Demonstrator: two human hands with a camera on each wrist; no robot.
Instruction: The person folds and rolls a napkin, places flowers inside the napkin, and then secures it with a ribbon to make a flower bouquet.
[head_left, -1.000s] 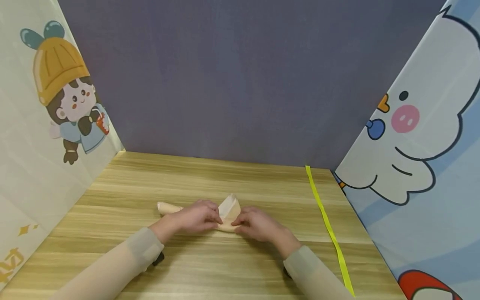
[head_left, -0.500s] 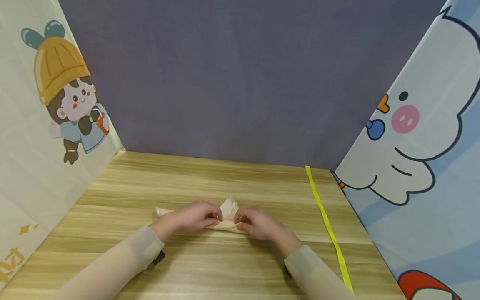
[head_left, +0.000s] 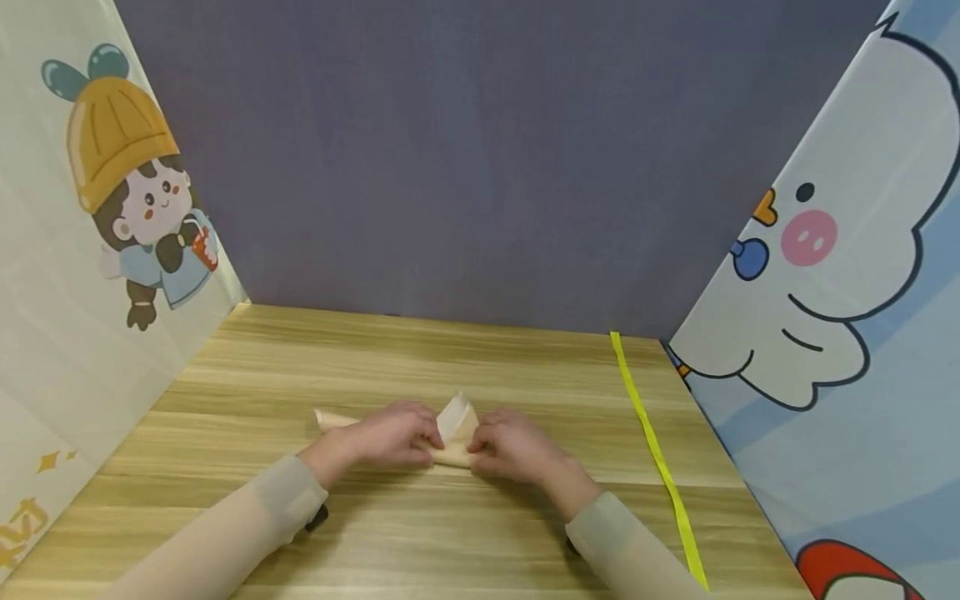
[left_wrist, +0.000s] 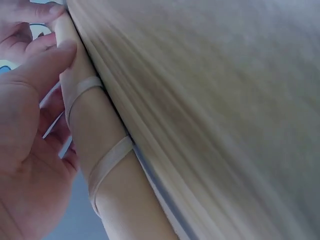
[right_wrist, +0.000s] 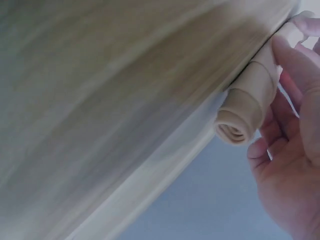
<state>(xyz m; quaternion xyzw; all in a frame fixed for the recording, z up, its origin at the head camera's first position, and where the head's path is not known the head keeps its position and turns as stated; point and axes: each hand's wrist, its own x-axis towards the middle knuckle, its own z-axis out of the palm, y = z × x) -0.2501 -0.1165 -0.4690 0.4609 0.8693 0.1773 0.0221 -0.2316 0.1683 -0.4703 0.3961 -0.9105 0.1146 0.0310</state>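
A beige cloth, rolled into a long tube, lies across the table in front of me. From its middle a pale pointed flap sticks up at the back, between my hands. My left hand grips the roll left of the flap, thumb on the near side. On the other side my right hand grips it the same way. The left wrist view shows slanting wrapped edges along the roll. In the right wrist view the roll's end has a spiral of layers. My hands hide parts of the roll.
Wood-grain table spreads around the hands. A yellow strip runs down its right side. A dark grey panel stands behind, with printed cartoon panels at left and right.
Half a second ago more of the roll's near edge showed between my hands; now their fingers cover more of it. The roll has shifted and turned slightly, and the flap's shape differs a little.
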